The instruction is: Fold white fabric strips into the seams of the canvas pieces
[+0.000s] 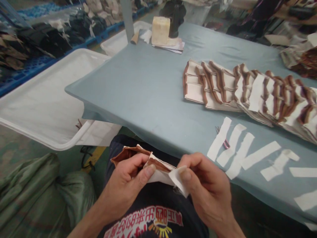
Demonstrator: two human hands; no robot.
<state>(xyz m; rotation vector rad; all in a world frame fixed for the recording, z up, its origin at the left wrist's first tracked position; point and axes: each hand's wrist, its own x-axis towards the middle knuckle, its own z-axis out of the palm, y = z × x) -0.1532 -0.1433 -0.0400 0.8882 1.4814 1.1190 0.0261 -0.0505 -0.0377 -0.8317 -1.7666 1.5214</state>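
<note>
Above my lap, my left hand [135,175] pinches a brown and white fabric piece [159,177] between thumb and fingers. My right hand [208,185] holds a white strip [178,181] against the piece's right end, thumb on top. Something small and dark shows just under the strip, too unclear to name. On the table to the right lie several loose white strips [261,154]. Small scissors with pink handles [226,144] lie partly under the leftmost strips. Behind them stretches a long overlapping row of brown-edged white fabric pieces [218,86].
The blue-grey table [138,92] has its front edge just beyond my hands. White bins [49,82] stand at the left, with a green sack [42,191] below. A yellowish block [160,30] sits on papers at the back. Pallets of fabric are farther left.
</note>
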